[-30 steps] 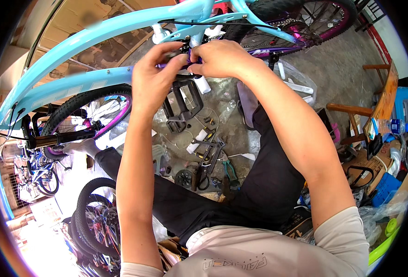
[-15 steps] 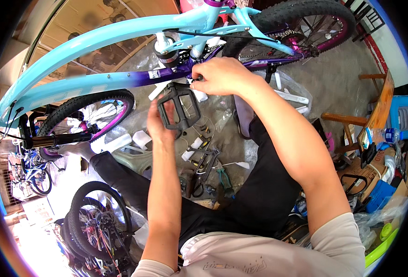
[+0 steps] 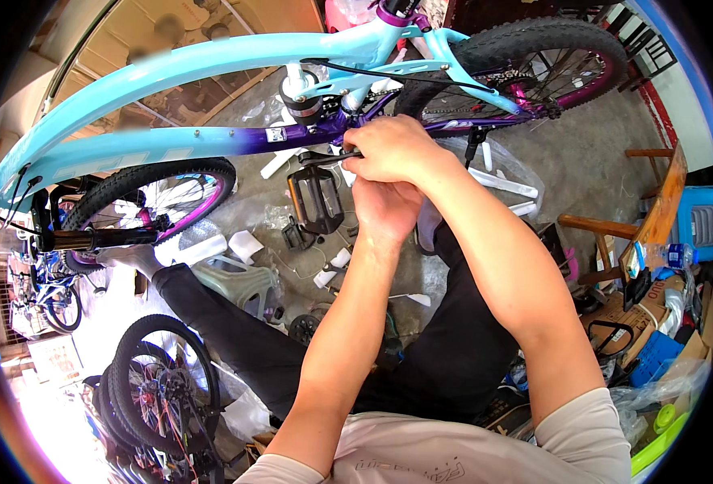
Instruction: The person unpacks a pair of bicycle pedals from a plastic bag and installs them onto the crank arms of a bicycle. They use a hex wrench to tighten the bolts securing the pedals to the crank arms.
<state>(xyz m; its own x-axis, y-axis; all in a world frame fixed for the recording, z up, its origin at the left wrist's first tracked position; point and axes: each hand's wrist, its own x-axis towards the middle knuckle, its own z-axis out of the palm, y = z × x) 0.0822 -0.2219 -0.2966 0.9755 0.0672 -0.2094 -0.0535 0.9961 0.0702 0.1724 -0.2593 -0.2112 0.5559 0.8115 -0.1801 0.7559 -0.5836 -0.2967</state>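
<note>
A light-blue and purple bicycle frame [image 3: 211, 60] stretches across the top. Below its purple lower part, a black crank arm [image 3: 324, 157] carries a black pedal [image 3: 316, 200] with an amber reflector, hanging on its left end. My right hand [image 3: 397, 149] is closed on the crank arm's other end, close to the frame. Just beneath it is my left hand [image 3: 387, 208], palm turned up, its fingers hidden behind the right hand. What the left fingers touch cannot be seen.
A front wheel [image 3: 215, 211] lies left, a rear wheel [image 3: 614, 60] upper right. On the floor are a black pedal-like piece [image 3: 296, 237], white foam pieces [image 3: 245, 246] and a pale stool [image 3: 247, 282]. Wooden furniture [image 3: 655, 202] and boxes [image 3: 655, 302] crowd the right; more bicycle wheels [image 3: 167, 387] stand lower left.
My left hand has moved right, from beside the pedal to under my right hand. The pedal has turned and hangs lower. My right hand remains at the crank arm.
</note>
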